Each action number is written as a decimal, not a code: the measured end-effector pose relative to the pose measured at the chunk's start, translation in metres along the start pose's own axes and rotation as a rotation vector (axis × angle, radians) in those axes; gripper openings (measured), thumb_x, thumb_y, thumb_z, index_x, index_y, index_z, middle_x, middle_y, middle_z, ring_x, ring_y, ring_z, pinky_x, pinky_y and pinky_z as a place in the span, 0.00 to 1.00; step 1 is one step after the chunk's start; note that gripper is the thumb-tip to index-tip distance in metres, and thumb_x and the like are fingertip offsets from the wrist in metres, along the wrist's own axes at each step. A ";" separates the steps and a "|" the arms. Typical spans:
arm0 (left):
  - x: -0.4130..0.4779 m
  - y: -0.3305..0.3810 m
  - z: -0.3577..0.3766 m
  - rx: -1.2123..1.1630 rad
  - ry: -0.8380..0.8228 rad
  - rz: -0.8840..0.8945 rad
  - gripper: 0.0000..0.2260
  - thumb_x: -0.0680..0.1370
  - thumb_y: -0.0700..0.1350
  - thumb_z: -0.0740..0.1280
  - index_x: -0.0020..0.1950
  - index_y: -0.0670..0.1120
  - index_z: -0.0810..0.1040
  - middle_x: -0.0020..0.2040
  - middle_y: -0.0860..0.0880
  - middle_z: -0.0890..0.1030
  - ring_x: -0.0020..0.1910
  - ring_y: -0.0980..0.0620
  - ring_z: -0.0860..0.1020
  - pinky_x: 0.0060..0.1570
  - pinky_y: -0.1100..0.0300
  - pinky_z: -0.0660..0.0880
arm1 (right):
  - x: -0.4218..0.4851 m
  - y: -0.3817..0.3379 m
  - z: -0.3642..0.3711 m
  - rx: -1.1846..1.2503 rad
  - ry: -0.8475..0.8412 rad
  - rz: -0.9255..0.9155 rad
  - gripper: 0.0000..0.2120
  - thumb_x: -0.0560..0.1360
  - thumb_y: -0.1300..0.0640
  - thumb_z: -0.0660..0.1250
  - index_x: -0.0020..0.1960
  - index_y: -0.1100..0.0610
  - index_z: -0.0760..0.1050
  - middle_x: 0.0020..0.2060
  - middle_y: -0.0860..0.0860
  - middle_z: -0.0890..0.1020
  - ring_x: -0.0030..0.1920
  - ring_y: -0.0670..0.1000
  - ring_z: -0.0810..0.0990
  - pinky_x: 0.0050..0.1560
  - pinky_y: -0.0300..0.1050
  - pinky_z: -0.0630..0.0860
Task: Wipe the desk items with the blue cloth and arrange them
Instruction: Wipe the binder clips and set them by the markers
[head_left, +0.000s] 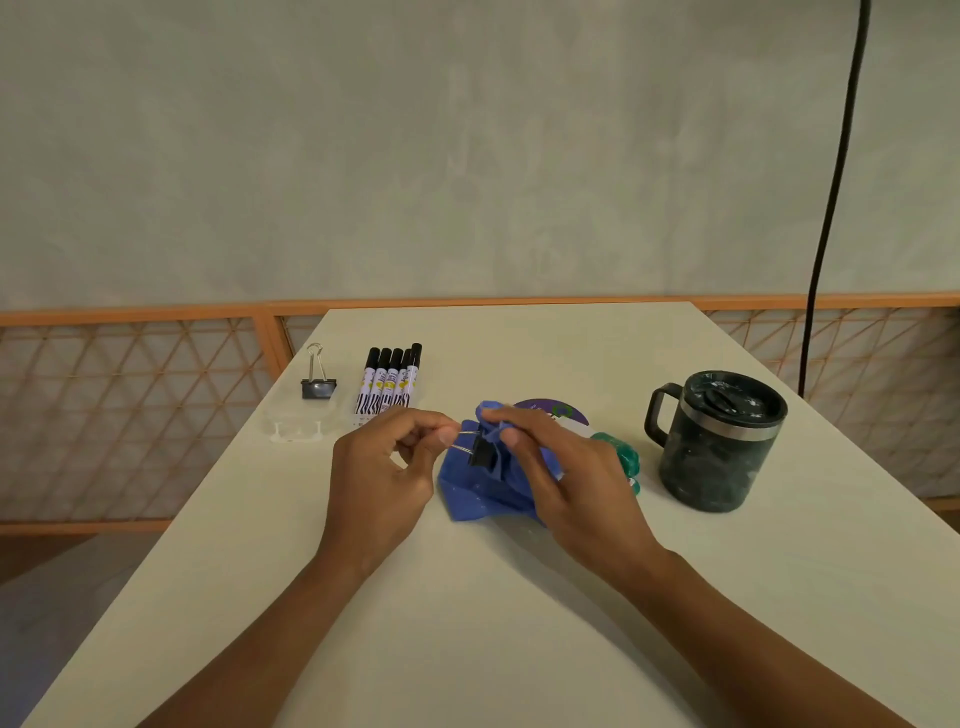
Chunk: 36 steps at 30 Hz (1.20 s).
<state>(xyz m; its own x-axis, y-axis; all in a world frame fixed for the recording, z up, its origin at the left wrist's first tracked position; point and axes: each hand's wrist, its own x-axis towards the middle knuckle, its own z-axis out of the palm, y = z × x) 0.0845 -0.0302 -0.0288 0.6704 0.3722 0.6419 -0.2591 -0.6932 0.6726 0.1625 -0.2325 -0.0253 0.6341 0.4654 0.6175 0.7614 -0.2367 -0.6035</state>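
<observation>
Standing far left are a spare binder clip (318, 382) and five markers (390, 382). The left hand (384, 467) pinches the wire handles of a small black clip (480, 451). The right hand (561, 467) bunches the blue cloth (472, 493) around it, partly hiding a purple disc (550, 410). A lidded mug (719, 441) stands to the right.

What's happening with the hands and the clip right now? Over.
Left hand pinches binder clip by its wire handles. Right hand holds blue cloth against it. Mug stands clear, right.
</observation>
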 end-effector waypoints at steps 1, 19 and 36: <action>0.000 0.000 -0.001 -0.003 0.011 -0.006 0.04 0.80 0.41 0.76 0.51 0.50 0.88 0.44 0.58 0.86 0.42 0.51 0.83 0.45 0.64 0.78 | 0.002 0.002 0.000 -0.041 0.015 -0.002 0.13 0.88 0.51 0.62 0.68 0.46 0.81 0.58 0.35 0.85 0.58 0.37 0.83 0.56 0.32 0.76; 0.003 0.003 -0.001 -0.482 -0.064 -0.542 0.06 0.81 0.44 0.75 0.55 0.46 0.90 0.45 0.46 0.89 0.34 0.52 0.74 0.42 0.67 0.78 | 0.002 0.004 -0.005 0.468 -0.141 0.247 0.23 0.85 0.60 0.69 0.77 0.49 0.72 0.72 0.40 0.80 0.74 0.43 0.76 0.75 0.55 0.75; 0.007 0.004 -0.003 -0.461 -0.049 -0.458 0.04 0.82 0.43 0.74 0.53 0.48 0.90 0.43 0.46 0.89 0.35 0.51 0.75 0.46 0.65 0.79 | 0.011 0.007 -0.008 0.626 0.091 0.370 0.09 0.81 0.60 0.73 0.60 0.57 0.85 0.54 0.49 0.89 0.57 0.50 0.88 0.63 0.53 0.84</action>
<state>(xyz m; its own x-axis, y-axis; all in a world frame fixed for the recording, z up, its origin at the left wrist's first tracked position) 0.0856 -0.0281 -0.0209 0.8121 0.5306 0.2427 -0.2043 -0.1311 0.9701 0.1756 -0.2360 -0.0189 0.8641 0.3703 0.3409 0.2932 0.1802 -0.9389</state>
